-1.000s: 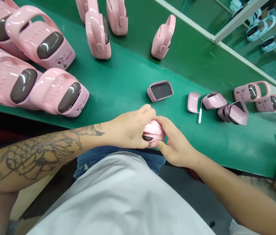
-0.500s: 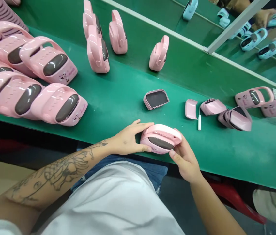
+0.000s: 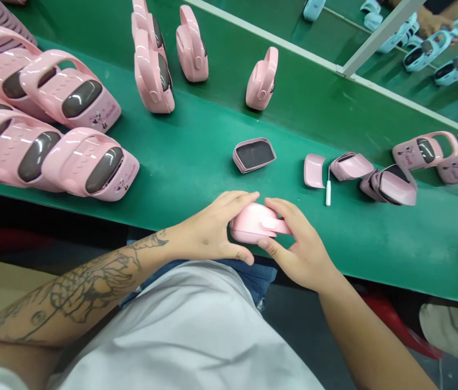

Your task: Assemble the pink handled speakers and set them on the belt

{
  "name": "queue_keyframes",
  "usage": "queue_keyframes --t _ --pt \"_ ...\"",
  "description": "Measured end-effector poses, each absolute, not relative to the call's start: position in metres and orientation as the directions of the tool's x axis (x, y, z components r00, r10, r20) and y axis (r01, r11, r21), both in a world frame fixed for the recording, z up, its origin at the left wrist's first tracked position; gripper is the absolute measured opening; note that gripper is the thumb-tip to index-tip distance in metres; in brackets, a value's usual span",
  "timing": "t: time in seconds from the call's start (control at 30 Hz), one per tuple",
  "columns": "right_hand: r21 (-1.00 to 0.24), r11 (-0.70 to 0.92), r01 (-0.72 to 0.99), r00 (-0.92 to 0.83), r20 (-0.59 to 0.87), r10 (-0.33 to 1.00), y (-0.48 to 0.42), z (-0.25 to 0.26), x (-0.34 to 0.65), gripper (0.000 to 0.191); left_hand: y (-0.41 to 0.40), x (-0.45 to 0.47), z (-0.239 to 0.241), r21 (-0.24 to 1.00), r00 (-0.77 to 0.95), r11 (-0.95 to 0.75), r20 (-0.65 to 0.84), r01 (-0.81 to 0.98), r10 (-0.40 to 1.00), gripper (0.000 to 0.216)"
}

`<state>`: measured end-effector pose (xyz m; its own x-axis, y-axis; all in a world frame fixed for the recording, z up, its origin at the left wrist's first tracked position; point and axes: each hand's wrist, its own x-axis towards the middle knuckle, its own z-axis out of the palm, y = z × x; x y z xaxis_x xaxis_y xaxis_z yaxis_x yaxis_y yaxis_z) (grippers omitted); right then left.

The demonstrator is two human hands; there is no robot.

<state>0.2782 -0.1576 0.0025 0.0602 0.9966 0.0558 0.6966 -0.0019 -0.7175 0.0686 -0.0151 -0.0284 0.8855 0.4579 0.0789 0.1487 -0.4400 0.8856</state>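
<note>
Near the front edge of the bench I hold a pink plastic housing with a loop handle [image 3: 249,223], turned so that its smooth end and handle show and its dark window is hidden. My left hand [image 3: 213,227] cups the left side, with fingers behind and thumb in front. My right hand [image 3: 304,246] grips the handle end between thumb and fingers. Beyond the hands lies a short stack of pink covers with a dark inner face [image 3: 255,156]. To the right are a curved pink cover [image 3: 314,171] and a small white-handled screwdriver [image 3: 328,193].
Several finished-looking pink housings [image 3: 91,165] crowd the left of the green bench [image 3: 196,168]. More stand upright along the back [image 3: 154,81]. Stacked pink covers [image 3: 391,187] and two housings [image 3: 426,150] sit at right. Blue housings [image 3: 427,51] and a person's hand show beyond the divider.
The housing has been turned over in my hands: its dark window faced me before, now its plain end and handle do. My right hand has shifted left over the handle. The view has moved slightly.
</note>
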Motion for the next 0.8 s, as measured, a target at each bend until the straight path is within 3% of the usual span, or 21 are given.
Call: queue_keyframes --t 0.1,0.2,0.37,0.6,0.8 --pt "-0.684 -0.037 0.729 0.049 -0.001 0.999 -0.159 0.010 0.277 0.058 -0.013 0.067 -0.031 0.927 0.895 -0.304 -0.067 0.219 0.442 0.115" --pt "-0.622 -0.040 0.782 0.033 -0.023 0.999 -0.159 0.019 0.270 0.060 -0.013 0.068 -0.037 0.962 0.894 -0.200 -0.083 0.188 0.439 0.116" --pt "-0.575 -0.064 0.816 0.032 -0.065 0.997 -0.151 0.029 0.261 0.071 -0.018 0.075 -0.038 0.971 0.886 -0.207 -0.010 0.120 0.464 0.108" --pt "-0.686 -0.214 0.696 0.015 -0.284 0.959 -0.144 0.046 0.279 0.066 -0.029 0.091 -0.043 0.953 0.913 -0.294 0.058 0.069 0.403 0.118" --pt "-0.718 -0.174 0.674 -0.019 -0.253 0.967 -0.145 0.045 0.291 0.062 -0.033 0.100 -0.053 0.942 0.850 -0.329 0.229 -0.070 0.475 0.103"
